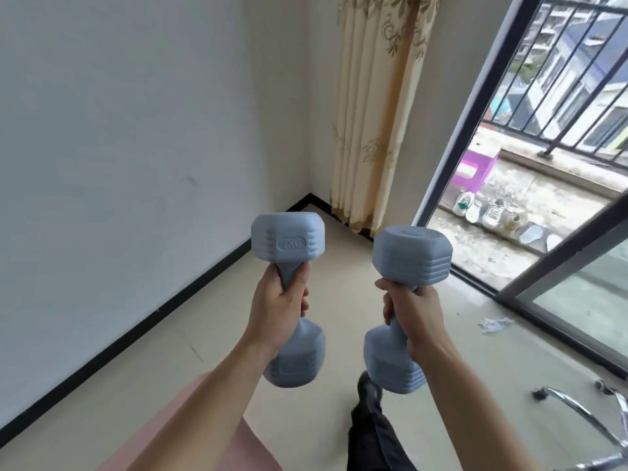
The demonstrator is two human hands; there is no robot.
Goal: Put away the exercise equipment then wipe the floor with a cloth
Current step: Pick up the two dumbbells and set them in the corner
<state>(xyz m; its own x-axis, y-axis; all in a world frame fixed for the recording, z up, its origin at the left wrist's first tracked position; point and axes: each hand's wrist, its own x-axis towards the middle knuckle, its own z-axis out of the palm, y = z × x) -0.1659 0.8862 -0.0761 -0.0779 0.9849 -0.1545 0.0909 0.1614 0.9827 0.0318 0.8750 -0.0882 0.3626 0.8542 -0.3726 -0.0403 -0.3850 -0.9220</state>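
Observation:
Two grey-blue dumbbells are held upright in front of me, above the floor. My left hand (277,309) grips the handle of the left dumbbell (288,241), whose upper head bears a raised weight mark. My right hand (413,314) is closed round the handle of the right dumbbell (412,254). Each lower head hangs below its fist. A pink mat (258,447) lies under my left forearm at the bottom. A crumpled pale cloth or paper (495,325) lies on the cream floor (339,300) at the right.
A white wall with black skirting runs along the left into a corner with a beige curtain (373,113). A sliding glass door (560,277) opens onto a balcony with shoes (489,210). A chrome chair base (577,413) stands bottom right. My dark trouser leg (370,426) stretches forward.

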